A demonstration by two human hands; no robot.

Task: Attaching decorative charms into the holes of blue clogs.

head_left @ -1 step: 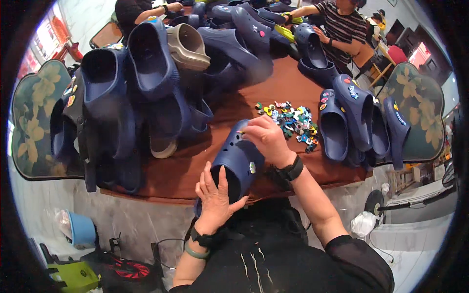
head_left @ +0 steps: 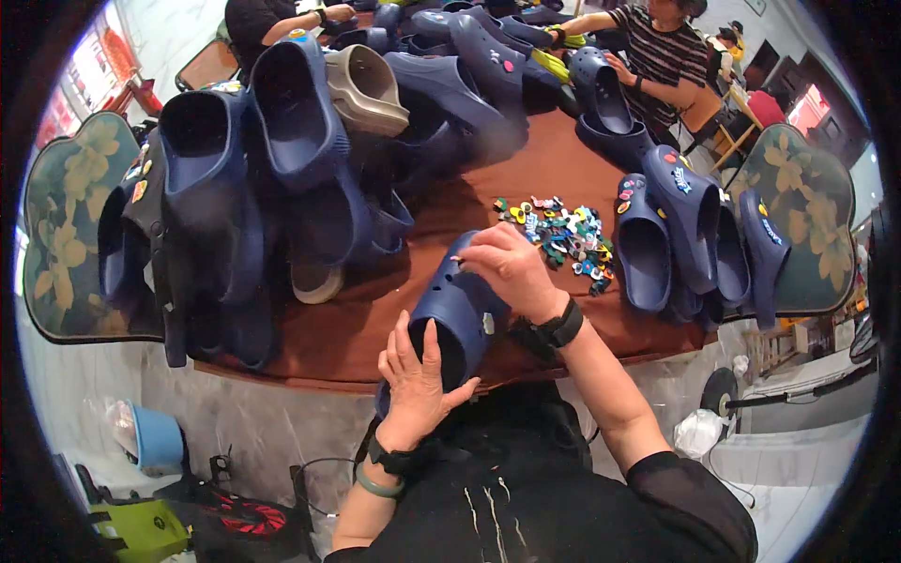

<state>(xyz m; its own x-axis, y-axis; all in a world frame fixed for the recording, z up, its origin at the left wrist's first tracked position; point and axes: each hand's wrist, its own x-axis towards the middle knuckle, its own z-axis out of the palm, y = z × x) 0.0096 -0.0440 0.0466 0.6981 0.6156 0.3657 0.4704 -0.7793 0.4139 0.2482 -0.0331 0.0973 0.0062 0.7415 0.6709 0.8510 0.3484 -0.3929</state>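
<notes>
A navy foam clog [head_left: 445,305] with round holes in its upper lies tilted near the table's front edge. My left hand [head_left: 416,385] holds it at the foot opening, fingers laid across the rim and thumb spread to the right side. Over the clog's toe, my right hand [head_left: 511,267] pinches a small shoe charm [head_left: 457,259] at one of the holes; the fingertips mostly cover it. A pale charm [head_left: 488,324] sits on the clog's right side. Just beyond my right hand, a pile of colourful shoe charms [head_left: 574,235] lies on the brown tablecloth [head_left: 540,155].
Navy clogs [head_left: 202,141] are stacked high at left, with a taupe clog [head_left: 366,89] among them. More decorated clogs [head_left: 683,211] stand at right. Across the table, a person in a striped top [head_left: 657,56] handles a clog, and another person's arm [head_left: 305,21] shows.
My right fingertips have shifted slightly on the clog's toe, and the charm is now harder to see. The whole view has moved very slightly. My left hand keeps its hold.
</notes>
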